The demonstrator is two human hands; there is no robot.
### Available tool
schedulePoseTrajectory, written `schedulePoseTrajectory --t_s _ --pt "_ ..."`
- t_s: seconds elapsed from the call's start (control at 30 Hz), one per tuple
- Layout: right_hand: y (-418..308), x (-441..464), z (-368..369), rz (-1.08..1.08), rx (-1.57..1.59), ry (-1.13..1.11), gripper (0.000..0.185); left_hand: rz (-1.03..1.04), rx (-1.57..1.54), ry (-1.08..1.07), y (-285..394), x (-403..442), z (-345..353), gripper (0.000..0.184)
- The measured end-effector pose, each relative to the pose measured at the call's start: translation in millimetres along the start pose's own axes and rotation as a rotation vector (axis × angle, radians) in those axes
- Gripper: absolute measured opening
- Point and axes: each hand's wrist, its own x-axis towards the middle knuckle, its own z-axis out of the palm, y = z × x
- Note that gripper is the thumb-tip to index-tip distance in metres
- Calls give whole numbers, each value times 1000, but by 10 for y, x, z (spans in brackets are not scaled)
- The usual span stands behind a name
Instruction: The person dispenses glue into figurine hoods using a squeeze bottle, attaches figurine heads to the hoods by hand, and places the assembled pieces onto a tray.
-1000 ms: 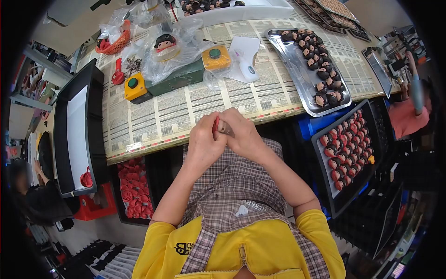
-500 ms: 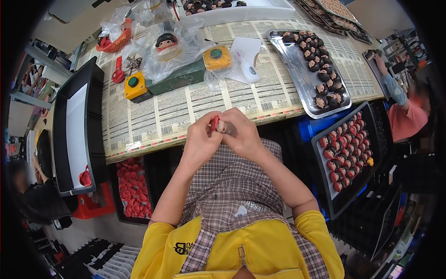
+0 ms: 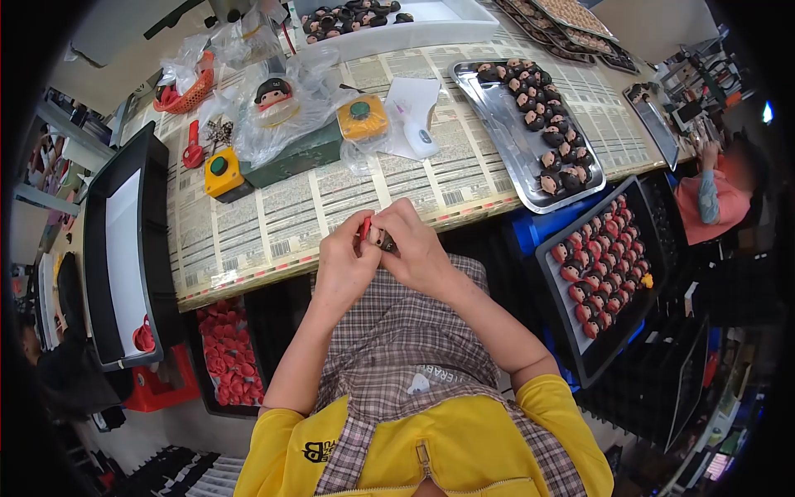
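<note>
Just off the table's front edge, my two hands meet over my lap. My left hand [image 3: 346,258] is closed, pinching a small red piece [image 3: 365,229] between thumb and fingertips. Closed around a small doll head [image 3: 380,238] with a pale face and dark hair is my right hand [image 3: 416,253]. The red piece is against or right beside the doll head; my fingers partly hide both, so I cannot tell whether they are joined.
A metal tray [image 3: 530,197] of dark-haired doll heads lies on the table [image 3: 273,240]. Right of my lap, a black tray [image 3: 580,364] holds heads with red pieces. Red pieces [image 3: 228,352] fill a bin below left. Yellow button boxes [image 3: 363,128] stand behind. A person [image 3: 704,203] sits at right.
The doll head has turned in my right fingers, its dark hair now lower. The red piece now shows edge-on. The whole view has shifted slightly, and the person at right has drawn an arm in.
</note>
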Motion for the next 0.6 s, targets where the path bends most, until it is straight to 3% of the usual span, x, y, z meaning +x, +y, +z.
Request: schedulePoseTrajectory --t_s 0.2,0.33,0.4,0.47,0.57,0.6 --pt "-27 28 30 9 66 87 38 -83 83 -25 118 33 -32 26" --pt "-66 48 49 -66 122 157 40 -160 -224 -91 -27 113 -139 32" --pt "32 57 73 -18 284 153 40 -292 -376 -148 51 127 -218 37" --pt "127 74 92 -13 484 145 42 -275 -468 -200 41 133 -291 39" --pt "-32 117 -68 322 808 29 45 -283 -553 -233 -6 144 -373 41" --pt "-30 127 -85 309 822 -1 50 -282 -568 -225 -11 141 -375 41"
